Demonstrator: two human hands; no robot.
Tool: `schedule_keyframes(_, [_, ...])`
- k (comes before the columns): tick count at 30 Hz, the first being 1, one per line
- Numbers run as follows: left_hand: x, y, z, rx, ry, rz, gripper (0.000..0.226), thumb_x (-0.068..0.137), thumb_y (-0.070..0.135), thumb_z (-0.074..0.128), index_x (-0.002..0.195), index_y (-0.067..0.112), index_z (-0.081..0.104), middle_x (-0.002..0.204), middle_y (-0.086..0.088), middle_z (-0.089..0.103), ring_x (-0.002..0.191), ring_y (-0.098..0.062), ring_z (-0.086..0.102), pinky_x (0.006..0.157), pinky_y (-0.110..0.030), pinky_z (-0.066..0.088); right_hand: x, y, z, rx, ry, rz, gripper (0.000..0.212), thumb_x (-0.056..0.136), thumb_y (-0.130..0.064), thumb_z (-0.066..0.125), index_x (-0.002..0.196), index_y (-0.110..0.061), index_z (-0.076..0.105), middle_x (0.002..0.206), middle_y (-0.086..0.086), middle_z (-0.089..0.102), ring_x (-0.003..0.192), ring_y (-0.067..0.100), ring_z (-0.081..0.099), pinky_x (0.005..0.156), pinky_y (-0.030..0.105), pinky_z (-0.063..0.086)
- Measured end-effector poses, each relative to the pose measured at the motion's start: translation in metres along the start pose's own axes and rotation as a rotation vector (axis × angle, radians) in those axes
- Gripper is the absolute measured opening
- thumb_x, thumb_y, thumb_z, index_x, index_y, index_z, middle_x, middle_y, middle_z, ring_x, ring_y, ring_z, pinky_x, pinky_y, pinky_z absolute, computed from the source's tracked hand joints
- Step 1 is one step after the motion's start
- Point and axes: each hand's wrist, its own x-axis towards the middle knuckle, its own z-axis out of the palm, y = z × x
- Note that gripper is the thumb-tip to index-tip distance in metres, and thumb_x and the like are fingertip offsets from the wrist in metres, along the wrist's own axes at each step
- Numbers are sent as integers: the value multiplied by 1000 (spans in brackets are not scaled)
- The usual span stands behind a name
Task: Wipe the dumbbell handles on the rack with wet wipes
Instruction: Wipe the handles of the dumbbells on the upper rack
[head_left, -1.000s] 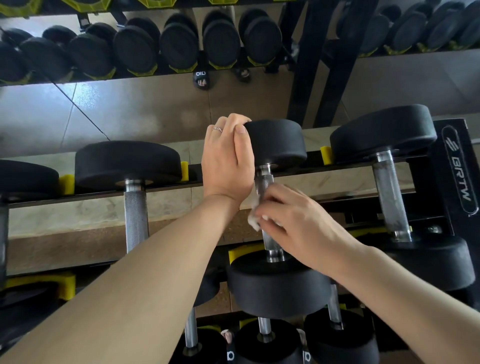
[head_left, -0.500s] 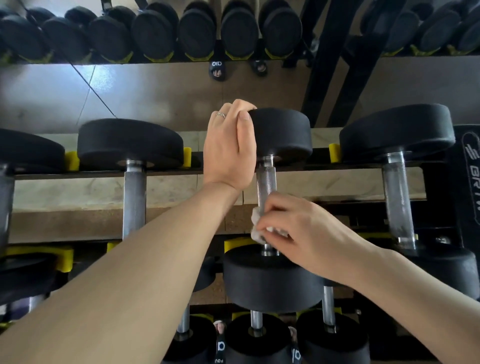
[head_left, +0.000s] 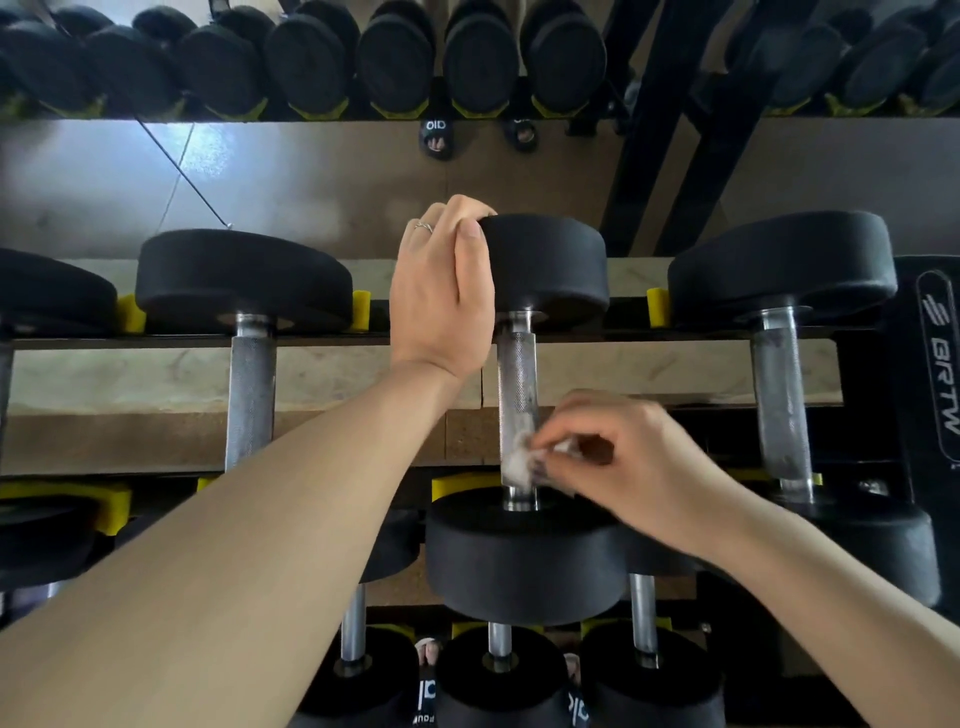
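Observation:
A black dumbbell lies across the top rack rails in the middle, its knurled steel handle (head_left: 517, 384) running away from me. My left hand (head_left: 441, 296) grips the left edge of its far head (head_left: 550, 265), fingers curled over the top. My right hand (head_left: 628, 462) pinches a crumpled white wet wipe (head_left: 519, 460) against the lower end of the handle, just above the near head (head_left: 524, 556). Part of the wipe is hidden behind my fingers.
More dumbbells rest on the same rails, one to the left (head_left: 249, 384) and one to the right (head_left: 779, 395). Yellow cradles (head_left: 361, 309) mark the slots. A lower tier holds smaller dumbbells (head_left: 498, 675). A mirror behind reflects another row (head_left: 395, 62).
My right hand slid the wipe down the handle toward the near head and now sits more to the right of it. The left hand kept its grip on the far head.

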Motion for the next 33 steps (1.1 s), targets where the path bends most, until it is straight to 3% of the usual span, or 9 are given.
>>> schedule_keyframes(3, [-1,-1,0,-12,-4,1,36,106,18,27,103,7,61,92,-3,59,88,-21,52,78,-31,41,19,5,-5,289,383,250,9,91,-27,71,100,-26,73,88,-12,70,79,0,65,71,12,51])
schedule_keyframes(5, [-1,-1,1,-11,-2,-13,37,107,20,27,104,7,62,94,-4,61,91,-21,53,77,-26,40,36,3,2,446,516,409,8,92,-26,69,100,-24,72,91,-8,71,80,5,68,79,27,58])
schedule_keyframes(11, [1,-4,3,7,12,4,44,106,27,22,105,8,63,95,-4,62,92,-22,55,79,-30,42,13,5,15,481,242,436,10,94,-24,66,87,-20,73,69,-9,63,65,4,57,59,14,45])
schedule_keyframes(14, [0,-5,4,13,16,7,46,105,29,21,105,8,63,95,-4,62,92,-21,55,78,-26,40,-8,7,6,296,-1,398,12,93,-29,69,82,-27,74,66,-13,64,61,-5,54,60,10,39])
schedule_keyframes(16, [0,-5,4,18,14,5,46,105,29,21,105,8,62,94,-4,61,91,-20,54,77,-23,38,-12,0,-5,140,-133,366,9,92,-32,69,85,-32,74,66,-27,63,62,-12,56,58,6,39])
schedule_keyframes(19, [1,-5,3,8,13,14,44,106,27,22,103,8,61,92,-2,60,89,-20,53,77,-23,37,-4,-16,-15,112,-100,237,8,92,-29,69,97,-31,74,79,-30,65,73,-12,58,63,5,41])
schedule_keyframes(23, [0,-4,2,6,0,6,41,106,26,23,103,8,61,92,-1,59,91,-20,54,77,-25,40,9,-33,6,-124,-214,69,10,90,-33,70,98,-32,76,93,-19,60,85,0,60,77,20,51])
schedule_keyframes(28, [1,-6,2,21,-1,-5,39,106,23,24,105,8,61,95,-2,60,92,-19,53,77,-14,35,12,-29,6,-173,-285,174,11,90,-43,66,92,-36,76,96,-18,61,87,4,61,81,25,54])
schedule_keyframes(33, [1,-6,2,28,3,3,41,105,25,24,103,9,61,92,-1,59,90,-17,52,76,-13,33,3,-11,-12,-123,-346,220,17,89,-47,67,98,-36,76,96,-20,66,87,-5,60,79,18,48])
